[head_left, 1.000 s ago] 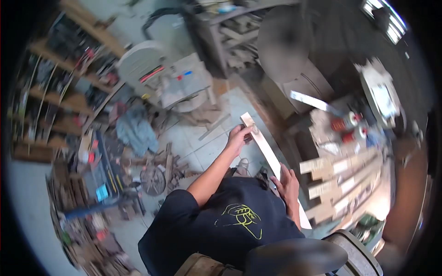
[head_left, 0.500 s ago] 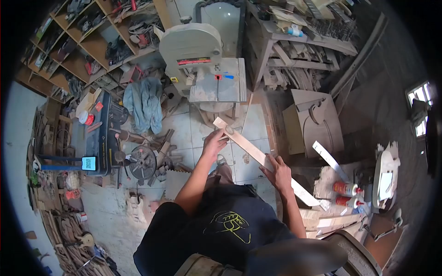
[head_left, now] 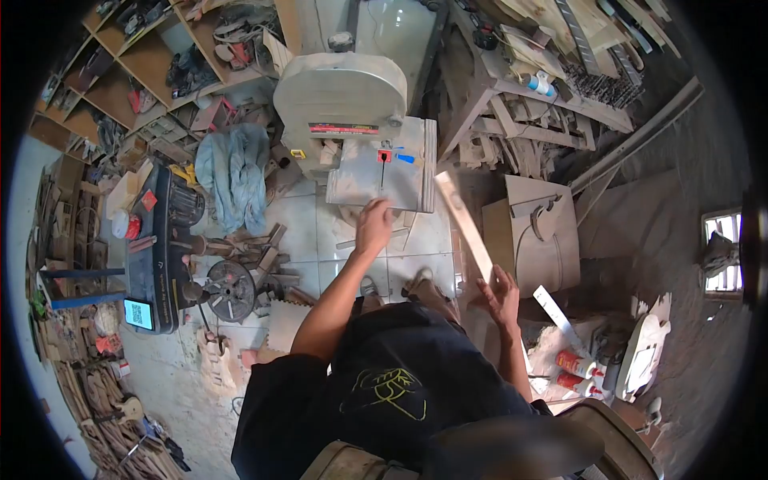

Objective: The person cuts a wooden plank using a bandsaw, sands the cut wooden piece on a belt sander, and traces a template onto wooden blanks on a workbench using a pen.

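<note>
Head view shows a person in a dark shirt with a yellow-green printed design (head_left: 390, 392), both arms reaching forward over a tiled floor (head_left: 340, 254). The right hand (head_left: 501, 298) grips a long, pale wooden strip (head_left: 466, 228) between its fingers, the strip slanting away from the body with its far end near the right corner of the band saw's work surface (head_left: 360, 178). The left hand (head_left: 373, 228) is at the near edge of that surface, its fingers loosely bent and partly open; whether they touch the edge cannot be told. On the surface, a small blue piece (head_left: 406, 158) lies beside a red insert (head_left: 384, 156), below the rounded housing of the band saw (head_left: 340, 92). Two red-labelled bottles (head_left: 576, 365) lie to the right of the right forearm, near a flat, pale straightedge (head_left: 555, 312). Left of the saw hangs a light blue cloth (head_left: 232, 180); farther left, a lit screen with a square code (head_left: 138, 314) sits by a dark blue machine (head_left: 158, 268).
</note>
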Demonstrator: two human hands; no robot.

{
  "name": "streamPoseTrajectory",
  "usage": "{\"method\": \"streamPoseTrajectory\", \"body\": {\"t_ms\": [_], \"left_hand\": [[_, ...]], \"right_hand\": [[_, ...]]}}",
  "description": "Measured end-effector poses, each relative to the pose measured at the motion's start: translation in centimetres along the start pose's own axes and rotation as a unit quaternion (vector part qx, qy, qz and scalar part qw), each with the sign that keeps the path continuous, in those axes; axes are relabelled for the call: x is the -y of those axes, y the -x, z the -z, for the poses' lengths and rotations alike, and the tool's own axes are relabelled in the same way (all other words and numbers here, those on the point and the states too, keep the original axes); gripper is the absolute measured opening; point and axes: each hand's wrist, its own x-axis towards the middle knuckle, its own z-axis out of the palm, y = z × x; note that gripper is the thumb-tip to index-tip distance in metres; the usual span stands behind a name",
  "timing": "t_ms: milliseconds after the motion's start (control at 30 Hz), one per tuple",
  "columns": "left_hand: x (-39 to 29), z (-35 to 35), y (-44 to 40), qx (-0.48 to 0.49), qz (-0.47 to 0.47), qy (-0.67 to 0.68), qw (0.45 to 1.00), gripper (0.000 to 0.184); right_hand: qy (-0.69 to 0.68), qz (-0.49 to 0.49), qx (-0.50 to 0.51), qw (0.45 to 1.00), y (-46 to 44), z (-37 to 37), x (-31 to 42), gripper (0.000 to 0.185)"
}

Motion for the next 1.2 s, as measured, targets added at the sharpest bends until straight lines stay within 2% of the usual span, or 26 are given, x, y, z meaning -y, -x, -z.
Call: {"method": "streamPoseTrajectory", "body": {"t_ms": [67,167,267,300,400,433,500,600,700,767,800,867,933,1000,1067,1167,1200], "left_hand": [[-0.7,-2.8,-3.6,0.01,-0.058,-0.029,0.998,0.037],[0.3,-7.2,-9.0,0.007,-0.137,-0.196,0.971,0.038],[1.3,-10.1,-13.1,0.016,-0.131,-0.291,0.947,0.038],[1.3,-10.5,-14.0,-0.023,-0.155,-0.328,0.932,0.03],[0.0,-10.0,-15.0,0.099,-0.104,-0.337,0.931,0.023],[0.4,-10.3,-15.1,0.074,-0.118,-0.34,0.93,0.022],[1.0,-10.9,-15.0,0.019,-0.142,-0.346,0.927,0.019],[-0.6,-10.7,-15.6,0.013,-0.068,-0.317,0.946,0.024],[-1.9,-11.7,-16.5,0.014,0.086,-0.279,0.956,0.03],[0.2,-14.2,-17.1,-0.095,0.099,-0.325,0.936,0.037],[1.4,-15.5,-17.4,-0.114,0.094,-0.363,0.92,0.041],[-0.3,-15.3,-18.0,-0.07,0.238,-0.181,0.952,0.051],[1.3,-18.1,-18.1,-0.102,0.254,-0.215,0.938,0.048],[2.4,-18.8,-17.9,-0.095,0.137,-0.302,0.939,0.031],[-0.4,-15.8,-17.3,-0.054,0.057,-0.391,0.917,0.025],[-2.3,-13.3,-16.7,0.017,0.067,-0.353,0.933,0.025],[-1.9,-13.6,-16.3,-0.003,0.069,-0.34,0.938,0.024]], "right_hand": [[0.025,0.014,-0.039,0.999,-1.7,0.6,-1.3,0.063],[0.049,-0.056,0.031,0.997,-5.2,1.2,-4.2,0.057],[-0.044,-0.068,0.011,0.997,-8.2,1.4,-4.6,0.053],[-0.038,-0.07,0.014,0.997,-9.5,1.5,-5.1,0.053],[-0.059,-0.117,0.052,0.99,-13.1,2.7,-5.4,0.055],[-0.086,-0.096,0.032,0.991,-14.2,2.2,-7.3,0.061],[-0.075,-0.071,0.068,0.992,-17.2,3.0,-6.8,0.064],[-0.083,-0.054,0.112,0.989,-20.5,3.7,-6.6,0.064],[-0.099,-0.041,0.136,0.985,-23.7,3.2,-7.8,0.057],[-0.153,-0.046,0.152,0.975,-25.0,2.7,-9.0,0.054],[-0.181,-0.047,0.169,0.968,-25.5,2.1,-9.3,0.052],[-0.262,-0.038,0.196,0.944,-26.1,1.6,-9.1,0.047],[-0.287,-0.034,0.199,0.936,-26.1,1.5,-7.4,0.046],[-0.285,-0.041,0.234,0.929,-26.5,1.6,-6.9,0.045],[-0.271,-0.026,0.224,0.936,-26.9,1.0,-7.1,0.045],[-0.266,-0.002,0.228,0.937,-27.0,1.5,-5.4,0.046],[-0.262,-0.004,0.231,0.937,-27.1,1.3,-5.8,0.047]]}}
